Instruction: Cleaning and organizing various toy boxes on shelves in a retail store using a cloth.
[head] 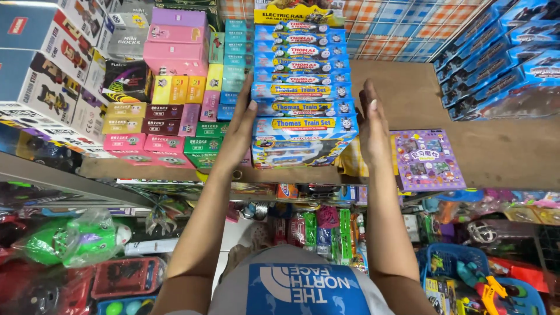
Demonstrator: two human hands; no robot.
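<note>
- hands flat and open, one on each side of a tall stack of blue toy train boxes (303,93) on a wooden shelf (501,157)
- left hand (240,131) presses the stack's left side, fingers straight
- right hand (372,125) presses the right side the same way
- pink and green brick boxes (169,128) stand just left of the stack
- purple sticker pack (427,158) lies to the right

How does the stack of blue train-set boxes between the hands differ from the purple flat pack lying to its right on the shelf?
The stack of blue train-set boxes is many boxes piled high; the purple flat pack is a single thin item lying flat. The stack is blue with yellow label strips; the pack is purple with small pictures. The left hand and right hand press the stack's sides; the pack is untouched. Both rest on the brown shelf.
</note>
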